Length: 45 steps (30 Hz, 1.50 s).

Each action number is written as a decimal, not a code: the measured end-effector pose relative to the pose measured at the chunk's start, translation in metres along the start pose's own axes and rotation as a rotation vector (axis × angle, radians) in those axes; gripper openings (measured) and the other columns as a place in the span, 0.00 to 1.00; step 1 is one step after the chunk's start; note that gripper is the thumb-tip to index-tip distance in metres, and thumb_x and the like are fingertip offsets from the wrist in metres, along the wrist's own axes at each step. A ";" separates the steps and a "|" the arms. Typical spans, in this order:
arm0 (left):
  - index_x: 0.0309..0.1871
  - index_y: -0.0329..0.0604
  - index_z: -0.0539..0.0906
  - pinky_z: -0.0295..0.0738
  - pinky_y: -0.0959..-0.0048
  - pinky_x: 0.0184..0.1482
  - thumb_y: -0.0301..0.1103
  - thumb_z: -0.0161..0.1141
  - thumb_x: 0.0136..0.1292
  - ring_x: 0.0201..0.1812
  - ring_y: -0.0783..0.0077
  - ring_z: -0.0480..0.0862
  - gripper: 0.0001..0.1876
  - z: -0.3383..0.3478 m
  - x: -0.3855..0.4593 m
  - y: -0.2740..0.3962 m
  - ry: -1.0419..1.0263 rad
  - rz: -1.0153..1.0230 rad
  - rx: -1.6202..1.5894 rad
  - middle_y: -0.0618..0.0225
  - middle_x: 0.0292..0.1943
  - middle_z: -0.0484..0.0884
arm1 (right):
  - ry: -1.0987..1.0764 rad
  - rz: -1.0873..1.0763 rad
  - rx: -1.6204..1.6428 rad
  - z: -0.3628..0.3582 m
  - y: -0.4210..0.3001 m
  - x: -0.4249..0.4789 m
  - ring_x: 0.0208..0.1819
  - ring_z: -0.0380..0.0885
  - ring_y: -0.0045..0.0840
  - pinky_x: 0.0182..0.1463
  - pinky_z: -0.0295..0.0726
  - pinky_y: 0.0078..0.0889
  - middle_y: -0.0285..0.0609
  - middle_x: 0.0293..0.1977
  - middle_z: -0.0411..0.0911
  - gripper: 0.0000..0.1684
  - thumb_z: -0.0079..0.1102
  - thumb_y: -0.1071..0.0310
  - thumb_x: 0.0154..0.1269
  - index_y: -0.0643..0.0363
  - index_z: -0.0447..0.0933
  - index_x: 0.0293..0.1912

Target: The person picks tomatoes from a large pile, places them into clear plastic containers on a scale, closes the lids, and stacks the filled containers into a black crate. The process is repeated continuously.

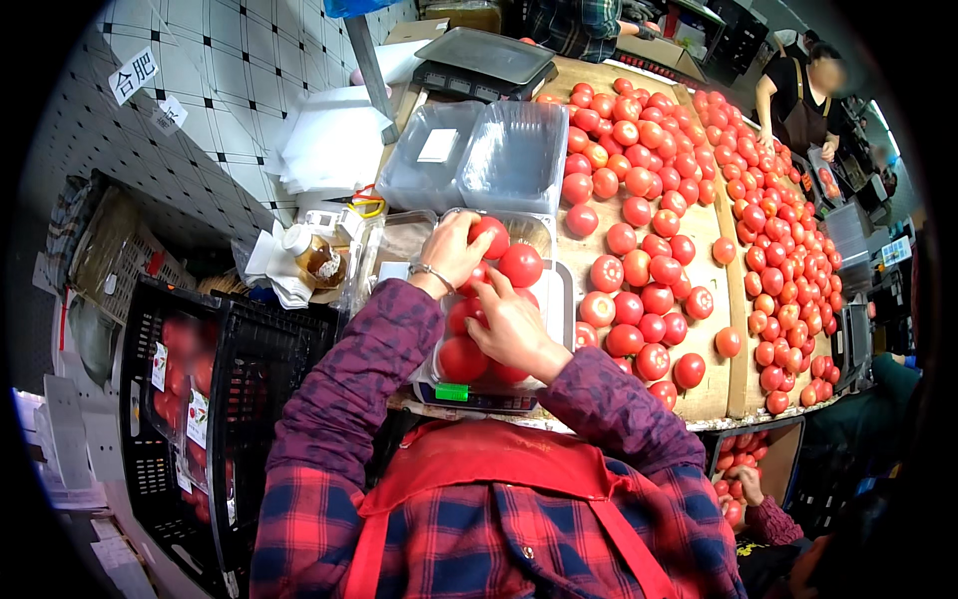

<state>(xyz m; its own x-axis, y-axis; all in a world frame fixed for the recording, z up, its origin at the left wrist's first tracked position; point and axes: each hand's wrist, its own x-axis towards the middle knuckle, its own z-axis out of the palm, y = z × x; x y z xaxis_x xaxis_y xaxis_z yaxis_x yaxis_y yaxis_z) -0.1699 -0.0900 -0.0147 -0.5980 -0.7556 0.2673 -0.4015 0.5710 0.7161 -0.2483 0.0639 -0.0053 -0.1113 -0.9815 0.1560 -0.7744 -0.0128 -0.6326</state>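
Note:
In front of me a clear plastic clamshell container holds several red tomatoes. It rests on a digital scale with a lit green display. My left hand, a bracelet at its wrist, has thumb and fingers around a tomato at the container's far end. Over the middle of the container, my right hand reaches in from the right, thumb and forefinger spread against tomatoes. Its palm side is hidden, so a grip there cannot be made out. Another tomato lies between the hands, stem end hidden.
Loose tomatoes cover the wooden table to my right, split by a wooden strip. Stacked empty clear containers and another scale stand beyond. Black crates are at left. A co-worker stands far right; another person's hand reaches into a tomato box.

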 end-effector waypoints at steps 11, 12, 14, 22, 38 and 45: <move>0.55 0.35 0.79 0.75 0.65 0.52 0.52 0.58 0.64 0.49 0.56 0.82 0.27 -0.110 -0.056 -0.170 0.142 -0.465 0.172 0.50 0.49 0.81 | 0.259 0.293 0.320 -0.068 0.081 -0.015 0.38 0.84 0.33 0.43 0.81 0.33 0.51 0.36 0.84 0.17 0.60 0.63 0.64 0.66 0.81 0.46; 0.56 0.35 0.79 0.75 0.65 0.51 0.56 0.56 0.65 0.49 0.58 0.82 0.30 -0.118 -0.067 -0.195 0.040 -0.654 0.114 0.49 0.50 0.81 | 0.318 0.308 0.334 -0.065 0.092 -0.010 0.37 0.84 0.33 0.43 0.80 0.32 0.52 0.35 0.84 0.17 0.60 0.63 0.64 0.67 0.81 0.46; 0.59 0.39 0.77 0.75 0.66 0.47 0.59 0.54 0.66 0.46 0.63 0.83 0.32 -0.119 -0.082 -0.185 -0.127 -0.908 -0.105 0.54 0.48 0.82 | 0.399 0.310 0.325 -0.066 0.094 -0.001 0.36 0.83 0.32 0.43 0.80 0.32 0.52 0.34 0.83 0.17 0.60 0.64 0.64 0.68 0.80 0.46; 0.58 0.43 0.77 0.74 0.77 0.31 0.50 0.57 0.69 0.31 0.77 0.81 0.23 -0.148 -0.085 -0.106 -0.036 -0.829 -0.226 0.69 0.34 0.81 | 0.092 0.212 -0.092 -0.036 0.046 0.088 0.40 0.83 0.48 0.45 0.80 0.48 0.57 0.35 0.83 0.26 0.57 0.47 0.61 0.65 0.79 0.38; 0.66 0.43 0.72 0.74 0.80 0.22 0.37 0.55 0.71 0.26 0.74 0.83 0.22 -0.158 -0.122 -0.162 -0.084 -0.962 -0.319 0.67 0.33 0.83 | 0.572 0.699 1.372 -0.151 0.218 -0.052 0.38 0.79 0.33 0.41 0.81 0.36 0.46 0.47 0.72 0.26 0.54 0.45 0.66 0.53 0.71 0.54; 0.67 0.44 0.71 0.74 0.76 0.29 0.39 0.56 0.70 0.34 0.72 0.83 0.24 -0.143 -0.130 -0.163 -0.085 -1.046 -0.329 0.66 0.39 0.83 | 1.280 0.480 1.300 -0.321 0.370 -0.125 0.55 0.77 0.35 0.53 0.78 0.37 0.54 0.55 0.75 0.31 0.49 0.48 0.74 0.66 0.65 0.61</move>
<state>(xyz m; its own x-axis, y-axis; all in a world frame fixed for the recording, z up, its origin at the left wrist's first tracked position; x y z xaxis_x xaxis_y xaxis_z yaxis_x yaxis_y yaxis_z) 0.0724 -0.1306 -0.0742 -0.1215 -0.7846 -0.6079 -0.5408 -0.4612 0.7034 -0.7210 0.2436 -0.0154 -0.9552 -0.2375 -0.1767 0.2806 -0.5361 -0.7961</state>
